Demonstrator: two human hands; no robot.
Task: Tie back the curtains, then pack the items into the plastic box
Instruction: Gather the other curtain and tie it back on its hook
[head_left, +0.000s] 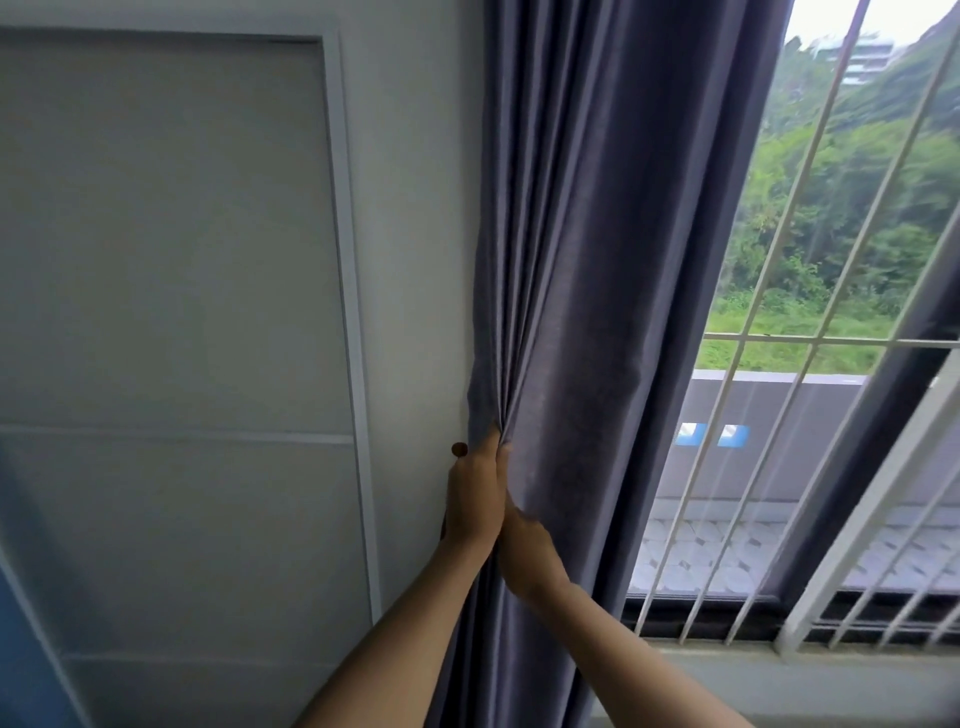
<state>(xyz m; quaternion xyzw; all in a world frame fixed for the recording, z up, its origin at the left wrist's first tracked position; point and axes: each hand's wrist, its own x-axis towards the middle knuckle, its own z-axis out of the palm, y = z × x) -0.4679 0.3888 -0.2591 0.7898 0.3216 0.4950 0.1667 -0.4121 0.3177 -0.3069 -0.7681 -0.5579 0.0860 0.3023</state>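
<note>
Gathering the curtain (597, 260) against the wall (415, 208), left hand (475, 493) pinches its folds; right hand's (530, 551) fingers are hidden.

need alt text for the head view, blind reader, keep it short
Both hands gather a grey curtain against the wall beside a window: the left hand grips the bunched folds and the right hand presses in just below it. A small dark knob sits on the wall by the left hand; white window bars show trees outside.

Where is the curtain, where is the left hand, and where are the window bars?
curtain (587, 260): head view, on the hanging folds.
left hand (475, 493): head view, on the back of the hand.
window bars (779, 338): head view, on the white crossbar.
</note>
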